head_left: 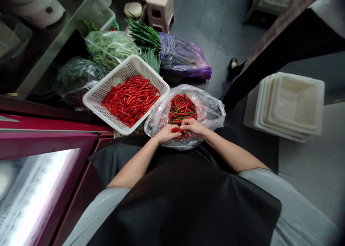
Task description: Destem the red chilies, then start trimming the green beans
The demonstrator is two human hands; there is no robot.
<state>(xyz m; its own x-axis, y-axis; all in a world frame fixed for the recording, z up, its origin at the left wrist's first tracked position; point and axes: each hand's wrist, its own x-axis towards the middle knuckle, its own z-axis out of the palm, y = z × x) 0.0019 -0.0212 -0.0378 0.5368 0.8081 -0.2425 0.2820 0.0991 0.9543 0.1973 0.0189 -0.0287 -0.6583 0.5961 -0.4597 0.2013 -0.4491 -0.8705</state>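
Observation:
A clear plastic bag [212, 109] lies open in front of me, with red chilies with green stems [183, 106] inside. Over its near side, my left hand [166, 133], with a gold bracelet at the wrist, is closed around several red chilies. My right hand [192, 126] meets it from the right, its fingers pinched together at the chilies by the left fingertips; what exactly they grip is too small to tell. Touching the bag on the left is a white perforated basket [101, 106] holding a pile of red chilies [130, 100].
Bagged greens [110, 46] and a purple bag of green stalks [183, 57] lie beyond the basket. A stool [160, 7] stands behind. Stacked white baskets [293, 102] are at right, near a person's leg [258, 63]. A red-framed cabinet [54, 142] is at left.

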